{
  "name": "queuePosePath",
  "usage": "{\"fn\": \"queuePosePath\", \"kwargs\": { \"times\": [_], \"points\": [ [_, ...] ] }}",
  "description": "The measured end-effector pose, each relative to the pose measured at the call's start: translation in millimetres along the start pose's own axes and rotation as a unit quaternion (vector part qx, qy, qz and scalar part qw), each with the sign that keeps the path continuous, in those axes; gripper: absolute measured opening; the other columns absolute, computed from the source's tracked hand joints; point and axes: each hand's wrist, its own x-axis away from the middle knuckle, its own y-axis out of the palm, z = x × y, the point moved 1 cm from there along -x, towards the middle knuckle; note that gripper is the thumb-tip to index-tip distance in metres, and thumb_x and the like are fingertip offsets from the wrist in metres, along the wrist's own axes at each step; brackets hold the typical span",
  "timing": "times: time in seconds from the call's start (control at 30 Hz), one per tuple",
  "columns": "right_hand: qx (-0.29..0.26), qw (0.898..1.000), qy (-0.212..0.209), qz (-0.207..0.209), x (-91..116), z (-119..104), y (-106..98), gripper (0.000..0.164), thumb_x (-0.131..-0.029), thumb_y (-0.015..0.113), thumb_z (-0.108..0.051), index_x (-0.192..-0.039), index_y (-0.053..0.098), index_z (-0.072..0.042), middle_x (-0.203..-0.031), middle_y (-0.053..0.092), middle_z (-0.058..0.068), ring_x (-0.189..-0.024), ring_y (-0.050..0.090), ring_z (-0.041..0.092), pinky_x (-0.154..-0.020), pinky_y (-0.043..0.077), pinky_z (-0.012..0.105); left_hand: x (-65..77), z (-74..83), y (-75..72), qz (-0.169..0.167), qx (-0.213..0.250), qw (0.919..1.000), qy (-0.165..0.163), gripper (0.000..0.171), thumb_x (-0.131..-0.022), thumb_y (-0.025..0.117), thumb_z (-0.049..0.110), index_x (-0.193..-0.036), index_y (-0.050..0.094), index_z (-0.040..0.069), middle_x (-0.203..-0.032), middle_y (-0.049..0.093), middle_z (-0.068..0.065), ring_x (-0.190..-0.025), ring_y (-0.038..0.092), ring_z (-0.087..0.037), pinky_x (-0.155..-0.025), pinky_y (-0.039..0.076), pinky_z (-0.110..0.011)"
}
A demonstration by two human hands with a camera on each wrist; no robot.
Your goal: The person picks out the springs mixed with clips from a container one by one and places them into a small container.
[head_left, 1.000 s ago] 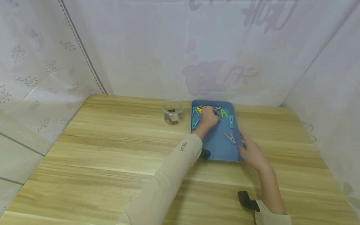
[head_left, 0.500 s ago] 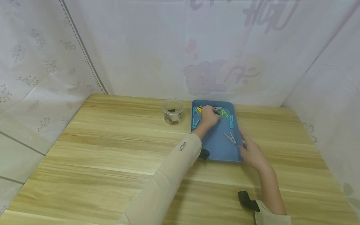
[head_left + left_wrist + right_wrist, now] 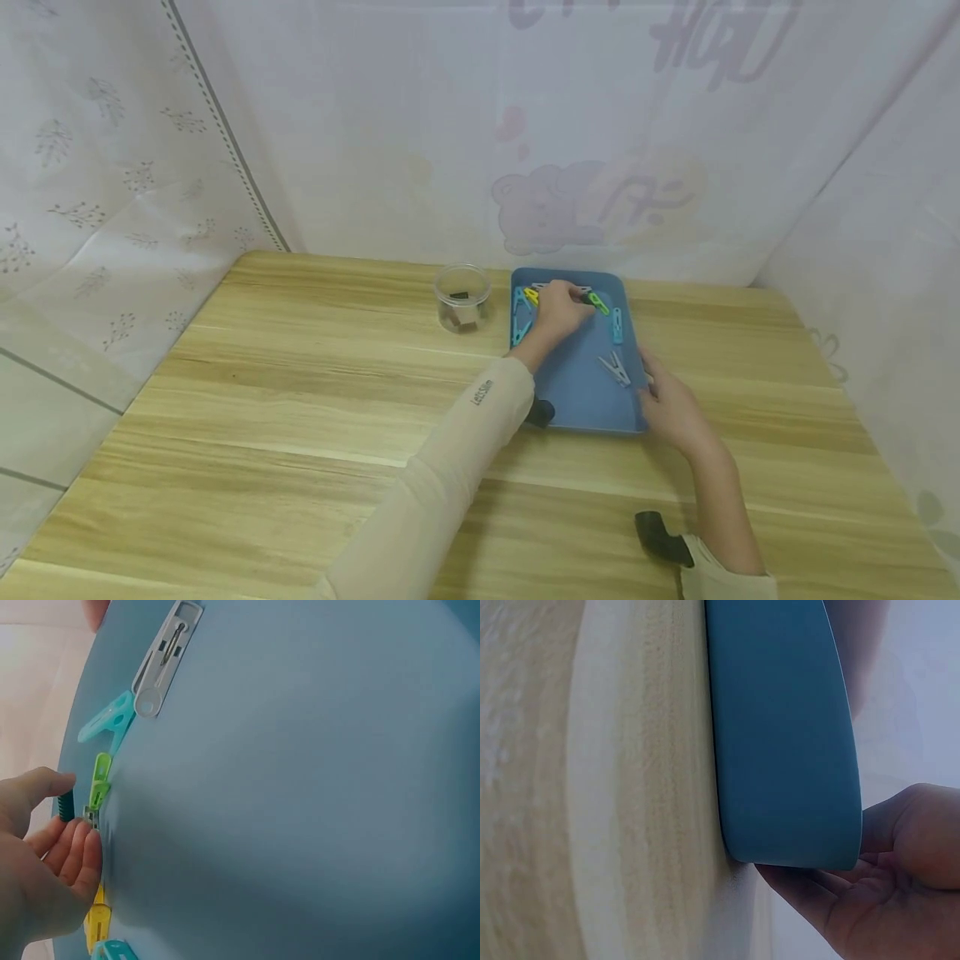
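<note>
My left hand (image 3: 561, 310) is over the far part of a blue tray (image 3: 592, 408). Its thumb and fingers pinch a small dark ribbed piece (image 3: 66, 805); its exact kind cannot be told. Right beside the fingertips lies a green clothespin (image 3: 597, 303). A yellow clothespin (image 3: 98, 924) sits close to the palm side, partly covered in the head view. At the near right corner, my right hand (image 3: 671, 404) holds the tray, thumb by the rim and fingers at its underside. Within the tray are also a grey clothespin (image 3: 615, 368) and a turquoise clothespin (image 3: 617, 325).
Left of the tray stands a clear round jar (image 3: 462, 300) with dark and brown pieces inside. More turquoise clothespins (image 3: 521, 329) lie along the tray's left wall. A wooden table (image 3: 262, 400) carries everything, and a patterned curtain (image 3: 375, 150) hangs behind it.
My left hand has shifted slightly right toward the green clothespin. That clothespin, earlier spread like an A, now appears as one narrow slanted shape. My right hand stays at the tray corner.
</note>
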Motion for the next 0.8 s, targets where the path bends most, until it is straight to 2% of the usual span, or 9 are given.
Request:
{"fn": "queuePosePath", "kwargs": {
  "times": [0.13,0.3,0.43,0.5,0.53,0.6,0.67,0.73,0.8],
  "points": [
    [0.001,1.000,0.002,-0.002,0.6,0.1,-0.2,0.063,-0.101,0.036,0.004,-0.156,0.006,0.010,-0.154,0.018,0.041,-0.131,0.031,0.065,-0.104,0.035,0.068,1.3,3.1,-2.7,0.000,0.012,0.9999,0.010,0.029,-0.087,0.078,0.013,-0.113,0.075,0.002,-0.100,0.075,-0.007,-0.082,0.065,-0.014,-0.065,0.048,-0.019],
    [0.004,1.000,0.003,-0.001,0.5,1.6,-0.2,0.063,-0.100,0.036,0.003,-0.156,0.007,0.010,-0.154,0.019,0.041,-0.131,0.031,0.065,-0.104,0.036,0.068,4.1,8.0,-7.0,0.003,0.022,0.9996,0.017,0.027,-0.087,0.078,0.012,-0.111,0.075,0.001,-0.100,0.075,-0.009,-0.087,0.066,-0.016,-0.068,0.050,-0.019],
    [0.009,1.000,0.004,-0.002,0.0,3.0,0.0,0.062,-0.101,0.036,0.003,-0.156,0.007,0.010,-0.154,0.020,0.041,-0.130,0.033,0.065,-0.104,0.037,0.067,6.9,12.1,-11.7,0.002,0.030,0.9995,0.010,0.029,-0.086,0.079,0.012,-0.112,0.074,0.001,-0.100,0.075,-0.008,-0.088,0.067,-0.016,-0.080,0.055,-0.026],
    [0.008,1.000,0.007,-0.003,-0.2,3.2,0.0,0.062,-0.101,0.036,0.003,-0.156,0.006,0.010,-0.154,0.019,0.041,-0.130,0.033,0.065,-0.104,0.037,0.067,7.4,13.3,-14.2,0.004,0.035,0.9993,0.009,0.029,-0.086,0.079,0.012,-0.112,0.074,0.000,-0.098,0.075,-0.008,-0.088,0.067,-0.016,-0.098,0.050,-0.032],
    [0.007,1.000,0.007,-0.004,-0.3,3.2,0.2,0.063,-0.101,0.036,0.003,-0.156,0.006,0.010,-0.154,0.019,0.041,-0.130,0.033,0.065,-0.104,0.037,0.067,7.6,13.5,-15.4,0.005,0.038,0.9992,0.009,0.029,-0.086,0.079,0.012,-0.112,0.074,0.000,-0.098,0.075,-0.008,-0.088,0.068,-0.017,-0.100,0.050,-0.034],
    [0.005,1.000,0.007,-0.006,-0.5,3.1,0.0,0.063,-0.101,0.036,0.003,-0.156,0.006,0.010,-0.154,0.018,0.041,-0.131,0.032,0.065,-0.104,0.037,0.067,7.8,13.2,-17.9,0.008,0.049,0.9987,0.009,0.029,-0.086,0.079,0.011,-0.112,0.074,-0.001,-0.097,0.075,-0.010,-0.088,0.068,-0.019,-0.100,0.050,-0.036],
    [0.002,1.000,0.006,-0.006,-0.4,2.0,0.2,0.063,-0.101,0.036,0.003,-0.156,0.006,0.010,-0.155,0.018,0.041,-0.131,0.031,0.065,-0.104,0.036,0.067,7.8,12.2,-20.3,0.014,0.060,0.9981,0.008,0.028,-0.085,0.079,0.010,-0.111,0.074,-0.001,-0.098,0.075,-0.010,-0.089,0.069,-0.019,-0.096,0.052,-0.032],
    [-0.002,1.000,0.005,-0.006,-0.2,0.9,0.4,0.062,-0.101,0.036,0.003,-0.155,0.006,0.010,-0.155,0.018,0.041,-0.132,0.030,0.065,-0.105,0.036,0.067,8.4,10.8,-22.8,0.018,0.073,0.9971,0.008,0.028,-0.085,0.078,0.009,-0.111,0.074,-0.001,-0.099,0.075,-0.011,-0.089,0.070,-0.020,-0.078,0.056,-0.028],
    [-0.004,1.000,0.002,-0.004,-0.1,-0.4,0.5,0.062,-0.101,0.035,0.002,-0.155,0.007,0.010,-0.154,0.018,0.041,-0.132,0.030,0.065,-0.105,0.035,0.067,9.4,9.5,-25.6,0.020,0.087,0.9959,0.009,0.027,-0.085,0.078,0.008,-0.111,0.074,-0.001,-0.100,0.075,-0.012,-0.090,0.070,-0.020,-0.076,0.055,-0.025]
  ]
}}
